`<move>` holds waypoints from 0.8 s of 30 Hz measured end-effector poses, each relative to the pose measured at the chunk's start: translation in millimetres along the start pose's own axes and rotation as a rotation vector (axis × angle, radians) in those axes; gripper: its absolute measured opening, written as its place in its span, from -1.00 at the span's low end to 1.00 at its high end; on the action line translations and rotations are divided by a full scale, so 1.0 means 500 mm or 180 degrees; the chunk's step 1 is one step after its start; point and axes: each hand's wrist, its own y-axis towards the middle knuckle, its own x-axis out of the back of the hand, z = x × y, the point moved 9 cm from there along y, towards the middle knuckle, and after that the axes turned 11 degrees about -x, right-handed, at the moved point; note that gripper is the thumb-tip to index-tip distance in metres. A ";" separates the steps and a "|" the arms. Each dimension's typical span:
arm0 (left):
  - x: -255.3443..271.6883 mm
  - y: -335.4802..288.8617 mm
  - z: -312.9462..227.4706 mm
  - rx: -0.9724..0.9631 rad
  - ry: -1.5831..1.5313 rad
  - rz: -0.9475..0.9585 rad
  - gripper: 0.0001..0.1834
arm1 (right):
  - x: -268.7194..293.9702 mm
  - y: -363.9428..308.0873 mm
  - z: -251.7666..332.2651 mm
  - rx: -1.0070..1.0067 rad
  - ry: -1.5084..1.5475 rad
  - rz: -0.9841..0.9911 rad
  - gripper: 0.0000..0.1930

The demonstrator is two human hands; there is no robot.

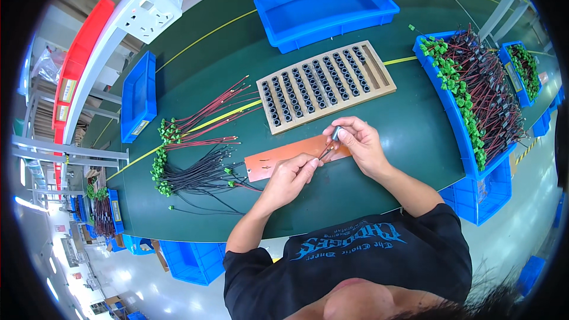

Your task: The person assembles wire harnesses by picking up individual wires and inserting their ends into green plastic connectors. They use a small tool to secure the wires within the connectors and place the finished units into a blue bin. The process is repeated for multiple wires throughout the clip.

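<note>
My left hand (290, 176) pinches the ends of a thin red and black wire pair (325, 152) over a flat orange-brown board (269, 160) on the green bench. My right hand (360, 142) holds a small dark cylindrical core (336, 133) between thumb and fingers, right at the wire tips. The wire trails back left toward a green connector (228, 170). Just beyond my hands lies a wooden tray (379, 71) with rows of holes, most filled with dark ring cores.
Loose red and black wire harnesses with green connectors (195, 160) lie fanned at the left. An empty blue bin (326, 6) sits at the back, a blue bin (438, 92) full of finished harnesses at the right, a narrow blue bin (139, 95) at the far left.
</note>
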 end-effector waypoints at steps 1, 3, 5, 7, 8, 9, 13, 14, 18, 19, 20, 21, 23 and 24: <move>0.002 0.002 0.002 -0.0001 -0.0008 -0.0037 -0.71 | -0.002 -0.003 -0.003 -0.0050 -0.0096 0.0000 -0.73; 0.004 0.002 0.003 0.0013 -0.0023 -0.0082 -0.72 | -0.011 -0.008 -0.007 -0.0152 -0.0276 0.0002 -0.73; 0.003 0.003 0.003 0.0025 -0.0046 -0.0096 -0.72 | -0.013 -0.008 -0.007 -0.0193 -0.0210 0.0037 -0.72; 0.005 0.002 0.004 0.0022 -0.0002 -0.0143 -0.72 | -0.013 -0.008 -0.003 -0.0207 -0.0229 0.0040 -0.71; 0.005 0.000 0.006 0.0026 0.0019 -0.0166 -0.73 | -0.014 -0.008 -0.001 -0.0208 -0.0274 0.0027 -0.70; 0.005 -0.001 0.008 0.0043 0.0012 -0.0177 -0.73 | -0.014 -0.009 0.000 -0.0209 -0.0319 0.0014 -0.70; 0.000 -0.001 0.013 0.0067 -0.0091 -0.0232 -0.76 | -0.013 -0.011 -0.001 -0.0296 -0.0449 -0.0058 -0.66; 0.000 -0.001 0.015 0.0069 -0.0132 -0.0258 -0.77 | -0.014 -0.012 0.001 -0.0240 -0.0517 -0.0103 -0.66; 0.006 -0.001 0.023 0.0095 0.0135 -0.0322 -0.78 | -0.016 -0.014 0.014 -0.0176 -0.0713 -0.0148 -0.68; 0.007 -0.003 0.023 0.0081 0.0174 -0.0344 -0.79 | -0.016 -0.013 0.015 -0.0212 -0.0755 -0.0111 -0.69; 0.008 -0.003 0.022 0.0064 0.0216 -0.0368 -0.79 | -0.014 -0.010 0.017 -0.0245 -0.0798 -0.0072 -0.69; 0.009 -0.003 0.019 0.0031 0.0269 -0.0381 -0.79 | -0.012 -0.008 0.017 -0.0278 -0.0841 -0.0032 -0.70; 0.010 -0.003 0.012 -0.0029 0.0377 -0.0401 -0.80 | -0.008 -0.005 0.018 -0.0196 -0.0921 -0.0026 -0.70; 0.008 -0.003 0.016 -0.0006 0.0304 -0.0395 -0.80 | -0.007 -0.005 0.017 -0.0156 -0.0958 -0.0025 -0.71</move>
